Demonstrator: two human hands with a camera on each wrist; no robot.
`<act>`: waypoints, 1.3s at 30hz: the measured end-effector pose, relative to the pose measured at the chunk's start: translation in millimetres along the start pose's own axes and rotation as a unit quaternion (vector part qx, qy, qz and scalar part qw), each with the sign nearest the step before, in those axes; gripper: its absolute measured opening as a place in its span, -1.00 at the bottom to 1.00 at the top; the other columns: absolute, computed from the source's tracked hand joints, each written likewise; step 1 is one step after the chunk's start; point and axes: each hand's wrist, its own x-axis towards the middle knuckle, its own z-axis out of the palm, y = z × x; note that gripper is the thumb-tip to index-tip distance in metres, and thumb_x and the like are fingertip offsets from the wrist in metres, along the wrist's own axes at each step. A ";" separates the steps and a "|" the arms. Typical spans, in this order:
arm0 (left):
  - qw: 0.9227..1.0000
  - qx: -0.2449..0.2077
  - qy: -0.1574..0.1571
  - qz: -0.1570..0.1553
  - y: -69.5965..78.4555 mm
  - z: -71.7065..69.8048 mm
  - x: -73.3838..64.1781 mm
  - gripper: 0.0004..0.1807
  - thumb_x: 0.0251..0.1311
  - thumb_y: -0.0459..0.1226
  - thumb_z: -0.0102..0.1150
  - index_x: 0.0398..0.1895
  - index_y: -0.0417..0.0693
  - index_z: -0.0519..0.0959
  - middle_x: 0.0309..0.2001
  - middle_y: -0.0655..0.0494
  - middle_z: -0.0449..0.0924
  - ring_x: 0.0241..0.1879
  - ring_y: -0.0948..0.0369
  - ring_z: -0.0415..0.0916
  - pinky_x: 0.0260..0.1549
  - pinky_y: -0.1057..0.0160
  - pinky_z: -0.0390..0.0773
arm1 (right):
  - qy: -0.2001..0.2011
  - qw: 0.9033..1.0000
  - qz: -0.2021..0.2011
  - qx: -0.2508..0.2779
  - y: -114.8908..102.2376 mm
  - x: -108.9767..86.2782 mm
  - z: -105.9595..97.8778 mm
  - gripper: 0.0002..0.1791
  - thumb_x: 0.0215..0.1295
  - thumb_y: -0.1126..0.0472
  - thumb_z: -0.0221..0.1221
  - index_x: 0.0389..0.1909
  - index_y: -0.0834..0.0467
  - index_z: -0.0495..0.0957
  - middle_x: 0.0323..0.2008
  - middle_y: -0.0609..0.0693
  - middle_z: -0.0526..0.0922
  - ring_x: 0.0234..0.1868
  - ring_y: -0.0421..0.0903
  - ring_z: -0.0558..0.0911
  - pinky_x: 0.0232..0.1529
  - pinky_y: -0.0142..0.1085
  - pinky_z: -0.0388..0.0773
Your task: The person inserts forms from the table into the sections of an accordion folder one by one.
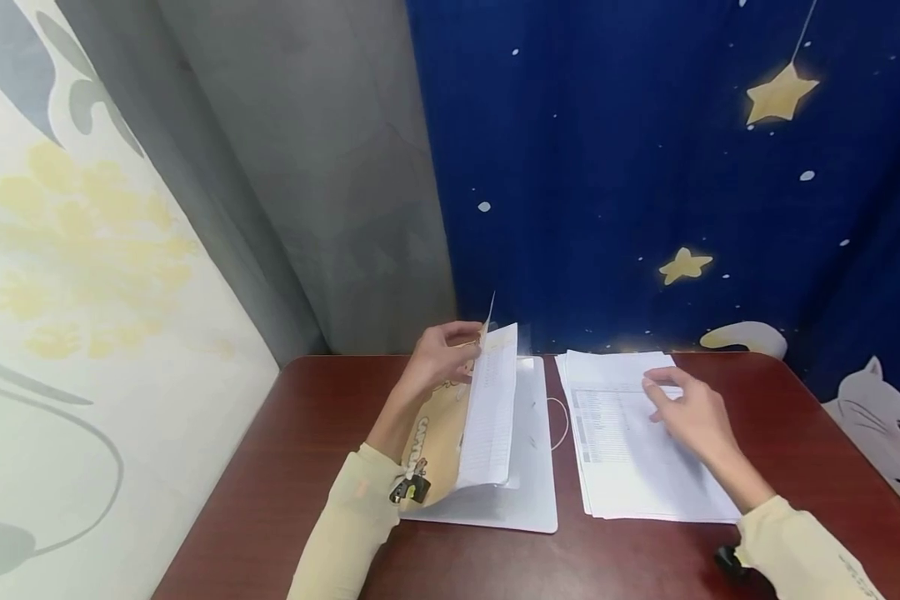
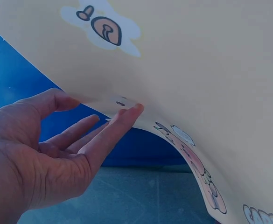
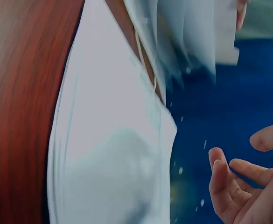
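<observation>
Pale-yellow sleeves point(image 1: 348, 517), foremost; cartoon folder point(image 1: 444, 457), part-raised; printed sheets point(image 1: 615, 475), one stack, to its right.
Folder: on red-brown counter point(image 1: 240, 500), long axis running away from the wearer; beige cover and inner pages point(image 1: 491, 408) lifted aslant, pale back board flat beneath, cord point(image 1: 567, 425) looped off its right edge. Left hand point(image 1: 438, 360): at the folder's raised edge, touching, fingers slightly parted; whether they pinch or merely press, cannot tell. Stack: just right of the folder, apart from it, long axis roughly parallel. Right hand point(image 1: 693, 417): right of the folder and the nearer hand to the stack, sheets lying below its fingers, which curve loosely, modest gap to the thumb, holding nothing. Beyond the folder: star-patterned blue curtain point(image 1: 607, 167).
</observation>
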 end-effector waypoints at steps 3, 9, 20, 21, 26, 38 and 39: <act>1.000 -0.005 -0.001 0.000 -0.3 0.1 -0.2 -0.48 0.28 -0.37 0.22 0.34 -0.06 0.61 0.30 -0.17 0.66 0.15 -0.26 0.67 -0.01 -0.27 0.71 | 0.016 1.000 0.010 -0.021 16.9 2.9 -6.7 -0.40 0.60 -0.17 0.03 0.32 0.21 0.55 0.18 0.39 0.68 -0.36 0.01 0.82 -0.16 -0.01 0.52; 1.000 -0.008 0.002 0.001 -0.7 0.0 0.3 -0.55 0.30 -0.35 0.24 0.26 -0.01 0.68 0.23 -0.07 0.73 0.08 -0.16 0.71 0.00 -0.28 0.70 | 0.032 0.997 0.041 -0.061 43.1 7.3 -18.1 -0.41 0.58 -0.16 0.04 0.27 0.24 0.58 0.15 0.39 0.68 -0.04 0.28 0.66 -0.15 0.13 0.44; 1.000 0.003 0.004 -0.012 -3.1 -1.0 0.3 -0.58 0.34 -0.31 0.22 0.25 0.00 0.69 0.20 -0.06 0.73 0.11 -0.15 0.69 -0.07 -0.09 0.78 | -0.002 0.990 0.126 -0.066 85.6 18.4 -19.6 -0.32 0.54 -0.14 0.05 0.31 0.39 0.47 0.20 0.49 0.60 0.01 0.40 0.59 -0.14 0.18 0.49; 1.000 0.003 0.004 -0.012 -3.2 -1.1 0.3 -0.58 0.34 -0.31 0.22 0.25 0.01 0.69 0.20 -0.06 0.74 0.10 -0.15 0.70 -0.09 -0.06 0.79 | -0.005 0.988 0.136 -0.068 88.3 19.4 -18.8 -0.31 0.53 -0.14 0.07 0.31 0.39 0.46 0.23 0.50 0.57 0.04 0.43 0.57 -0.13 0.20 0.49; 1.000 -0.008 0.001 -0.010 -2.5 -1.5 0.0 -0.58 0.33 -0.33 0.20 0.25 -0.01 0.69 0.19 -0.08 0.73 0.08 -0.14 0.71 -0.07 -0.08 0.78 | -0.010 0.983 0.163 -0.084 95.5 22.4 -16.8 -0.22 0.42 -0.20 0.18 0.31 0.40 0.44 0.25 0.52 0.52 0.04 0.46 0.53 -0.15 0.20 0.47; 1.000 -0.014 0.001 -0.001 -2.9 -3.0 0.3 -0.58 0.33 -0.33 0.17 0.25 -0.06 0.68 0.20 -0.11 0.73 0.15 -0.26 0.66 -0.06 -0.13 0.77 | -0.026 0.982 0.155 -0.105 93.1 24.2 -15.4 -0.29 0.30 -0.16 0.35 0.11 0.39 0.47 0.03 0.51 0.58 -0.14 0.35 0.53 -0.24 0.10 0.44; 1.000 -0.014 0.001 -0.001 -2.9 -3.2 0.1 -0.58 0.33 -0.33 0.18 0.25 -0.06 0.68 0.20 -0.11 0.73 0.16 -0.27 0.65 -0.05 -0.14 0.77 | -0.027 0.982 0.154 -0.104 92.5 24.4 -15.4 -0.31 0.30 -0.14 0.35 0.09 0.40 0.49 0.02 0.50 0.59 -0.15 0.34 0.53 -0.25 0.10 0.44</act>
